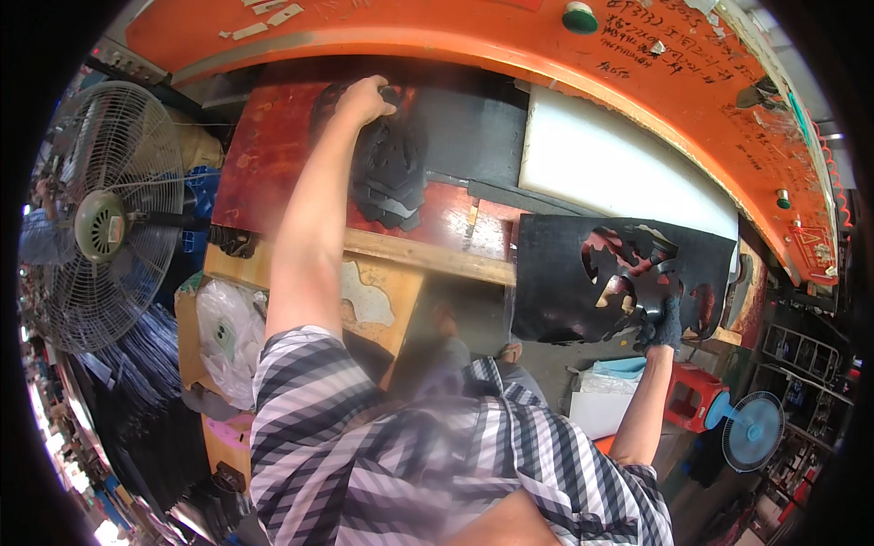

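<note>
My left hand reaches far forward onto a pile of black cut-out pieces lying on the red machine bed; its fingers are closed on a dark piece at the top of the pile. My right hand, in a dark glove, grips the lower edge of a black sheet with shapes punched out of it. That sheet is held up off the bed, in front of a white cutting board.
An orange press head arches over the bed. A wooden plank edges the table front. A large standing fan is at the left, a small blue fan and red stool at lower right.
</note>
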